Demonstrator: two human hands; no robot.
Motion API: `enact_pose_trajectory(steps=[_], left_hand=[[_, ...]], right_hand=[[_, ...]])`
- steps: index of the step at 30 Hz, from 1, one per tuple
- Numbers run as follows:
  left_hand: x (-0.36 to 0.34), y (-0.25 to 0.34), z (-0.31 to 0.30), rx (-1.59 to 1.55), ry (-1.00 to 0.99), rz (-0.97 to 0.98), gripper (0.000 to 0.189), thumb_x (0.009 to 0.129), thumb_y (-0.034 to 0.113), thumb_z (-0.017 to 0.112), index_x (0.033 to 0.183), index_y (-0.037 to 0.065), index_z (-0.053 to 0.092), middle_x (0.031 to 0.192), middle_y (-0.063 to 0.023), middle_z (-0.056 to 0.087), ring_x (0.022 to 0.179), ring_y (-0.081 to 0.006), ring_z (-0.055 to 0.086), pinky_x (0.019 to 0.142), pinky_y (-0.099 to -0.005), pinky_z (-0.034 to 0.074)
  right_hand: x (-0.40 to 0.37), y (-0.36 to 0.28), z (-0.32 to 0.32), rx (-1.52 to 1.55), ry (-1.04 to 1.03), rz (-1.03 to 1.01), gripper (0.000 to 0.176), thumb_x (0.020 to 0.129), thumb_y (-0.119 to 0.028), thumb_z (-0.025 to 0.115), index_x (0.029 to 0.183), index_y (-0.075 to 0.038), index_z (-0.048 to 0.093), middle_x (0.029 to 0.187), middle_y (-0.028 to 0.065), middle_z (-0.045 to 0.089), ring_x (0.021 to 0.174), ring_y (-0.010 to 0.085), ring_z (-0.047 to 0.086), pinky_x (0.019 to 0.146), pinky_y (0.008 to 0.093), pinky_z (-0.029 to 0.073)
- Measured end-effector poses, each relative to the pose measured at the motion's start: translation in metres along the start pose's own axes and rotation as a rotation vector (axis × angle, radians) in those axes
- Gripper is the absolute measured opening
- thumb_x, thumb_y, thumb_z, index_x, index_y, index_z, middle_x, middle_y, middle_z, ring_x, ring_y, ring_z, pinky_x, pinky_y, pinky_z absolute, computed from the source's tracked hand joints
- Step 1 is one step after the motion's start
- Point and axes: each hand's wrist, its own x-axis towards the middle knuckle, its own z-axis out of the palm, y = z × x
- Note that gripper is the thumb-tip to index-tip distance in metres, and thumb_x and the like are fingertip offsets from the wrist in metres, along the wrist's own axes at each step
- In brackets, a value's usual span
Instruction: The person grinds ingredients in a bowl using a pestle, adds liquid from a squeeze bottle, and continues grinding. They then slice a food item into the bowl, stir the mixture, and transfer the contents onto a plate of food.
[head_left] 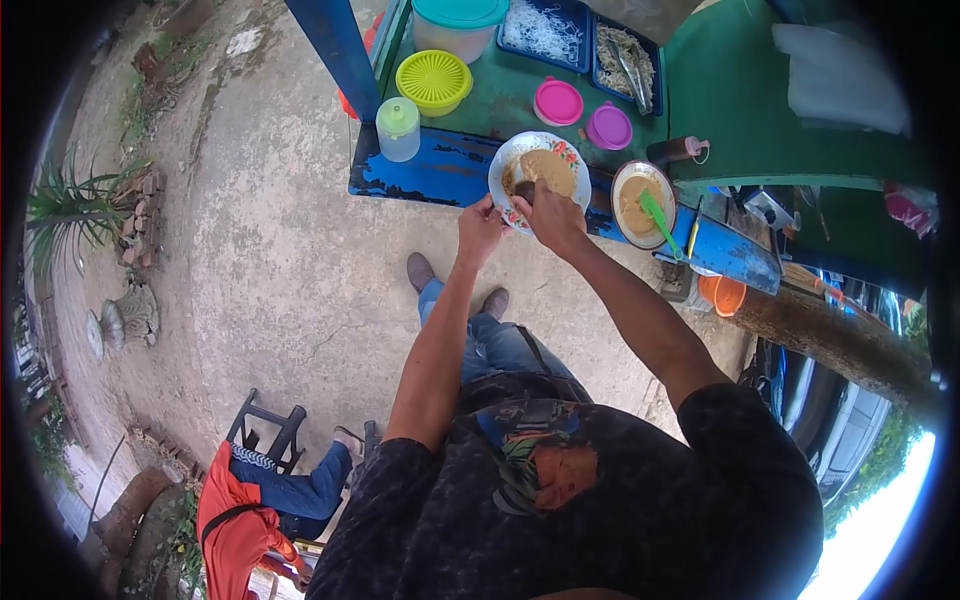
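A white plate with a red floral rim [567, 150] rests over the blue edge of the stall counter, with light-brown sauce spread across its middle. My left hand [481, 232] pinches the plate's near left rim. Closed around a dark, rounded pestle [524, 190], my right hand [553, 217] presses down into the sauce; the pestle's lower end is partly hidden. Just right of that hand stands a second bowl [622, 222] of similar sauce, with a green spatula [655, 212] leaning in it.
On the green counter [500, 105] are a lime-lidded tub [434, 82], a clear jar [399, 143], pink [558, 102] and purple [610, 126] lidded tubs. Behind are blue trays of noodles [543, 33] and sprouts with tongs [624, 66]. A seated person in orange [240, 515] is lower left.
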Motion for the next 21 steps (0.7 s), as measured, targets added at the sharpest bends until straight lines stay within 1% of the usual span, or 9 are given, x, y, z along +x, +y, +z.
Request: enact_pose_trajectory(steps=[5, 7, 9, 10, 11, 14, 17, 19, 21], left_hand=[[-0.006, -0.001, -0.004, 0.023, -0.065, -0.008, 0.035, 0.107, 0.002, 0.050, 0.141, 0.002, 0.060, 0.114, -0.0089, 0.073, 0.099, -0.0179, 0.075, 0.084, -0.0331, 0.066], [-0.007, -0.001, 0.003, -0.046, 0.001, -0.008, 0.035, 0.107, 0.002, 0.050, 0.141, 0.001, 0.059, 0.116, -0.0095, 0.072, 0.099, -0.0180, 0.075, 0.085, -0.0335, 0.065], [-0.022, -0.014, 0.003, -0.052, -0.026, -0.028, 0.034, 0.107, 0.002, 0.049, 0.139, 0.000, 0.060, 0.116, -0.0093, 0.072, 0.097, -0.0172, 0.074, 0.086, -0.0334, 0.065], [-0.019, -0.011, 0.001, -0.035, -0.046, -0.025, 0.033, 0.107, 0.002, 0.049, 0.138, 0.000, 0.060, 0.116, -0.0093, 0.072, 0.096, -0.0167, 0.074, 0.085, -0.0330, 0.065], [-0.007, -0.004, 0.000, -0.023, -0.063, -0.002, 0.033, 0.107, 0.002, 0.049, 0.138, 0.000, 0.061, 0.116, -0.0093, 0.072, 0.096, -0.0161, 0.074, 0.085, -0.0326, 0.065], [-0.011, -0.003, 0.003, -0.001, -0.033, 0.008, 0.031, 0.107, 0.003, 0.049, 0.135, 0.001, 0.063, 0.112, -0.0084, 0.073, 0.094, -0.0141, 0.074, 0.083, -0.0308, 0.065], [-0.011, -0.003, 0.000, 0.084, -0.025, 0.005, 0.030, 0.107, 0.003, 0.050, 0.133, 0.001, 0.065, 0.110, -0.0078, 0.074, 0.093, -0.0135, 0.074, 0.083, -0.0309, 0.065], [-0.010, -0.002, 0.002, 0.108, -0.017, -0.004, 0.030, 0.107, 0.003, 0.050, 0.132, 0.001, 0.066, 0.109, -0.0076, 0.075, 0.092, -0.0134, 0.074, 0.082, -0.0310, 0.065], [-0.010, 0.005, 0.001, 0.083, -0.021, -0.012, 0.029, 0.107, 0.003, 0.050, 0.131, 0.000, 0.066, 0.108, -0.0079, 0.075, 0.092, -0.0136, 0.075, 0.081, -0.0306, 0.066]], right_hand=[[-0.013, 0.004, 0.010, 0.060, -0.043, 0.022, 0.063, 0.103, -0.058, 0.053, 0.116, 0.003, 0.055, 0.095, 0.0280, 0.073, 0.090, 0.0463, 0.074, 0.072, 0.0556, 0.060], [-0.001, 0.004, 0.003, 0.021, 0.025, -0.016, 0.063, 0.103, -0.059, 0.053, 0.115, 0.003, 0.057, 0.096, 0.0284, 0.073, 0.091, 0.0452, 0.074, 0.072, 0.0549, 0.060], [0.010, 0.007, -0.002, 0.055, -0.011, 0.103, 0.059, 0.102, -0.056, 0.056, 0.116, 0.001, 0.061, 0.108, 0.0258, 0.073, 0.099, 0.0445, 0.074, 0.082, 0.0521, 0.060], [0.016, 0.009, -0.012, 0.079, -0.146, 0.168, 0.067, 0.102, -0.061, 0.052, 0.123, 0.002, 0.061, 0.120, 0.0272, 0.071, 0.110, 0.0450, 0.071, 0.092, 0.0524, 0.057], [0.019, 0.012, -0.019, 0.074, -0.121, 0.161, 0.067, 0.102, -0.061, 0.052, 0.123, 0.002, 0.061, 0.120, 0.0272, 0.071, 0.110, 0.0450, 0.071, 0.092, 0.0524, 0.057], [-0.003, 0.048, -0.005, 0.335, -0.190, 0.473, 0.084, 0.100, -0.070, 0.042, 0.139, 0.004, 0.055, 0.132, 0.0310, 0.065, 0.130, 0.0440, 0.061, 0.108, 0.0550, 0.046], [0.014, 0.046, 0.000, 0.332, -0.142, 0.590, 0.080, 0.102, -0.067, 0.043, 0.138, 0.004, 0.054, 0.130, 0.0313, 0.066, 0.127, 0.0445, 0.063, 0.106, 0.0549, 0.048], [0.013, 0.016, -0.008, 0.260, -0.103, 0.514, 0.074, 0.104, -0.063, 0.043, 0.133, 0.003, 0.055, 0.126, 0.0311, 0.068, 0.122, 0.0451, 0.066, 0.102, 0.0553, 0.051], [-0.005, 0.000, -0.010, 0.048, -0.177, 0.237, 0.067, 0.105, -0.060, 0.045, 0.126, 0.002, 0.056, 0.117, 0.0297, 0.071, 0.112, 0.0460, 0.070, 0.095, 0.0555, 0.055]])
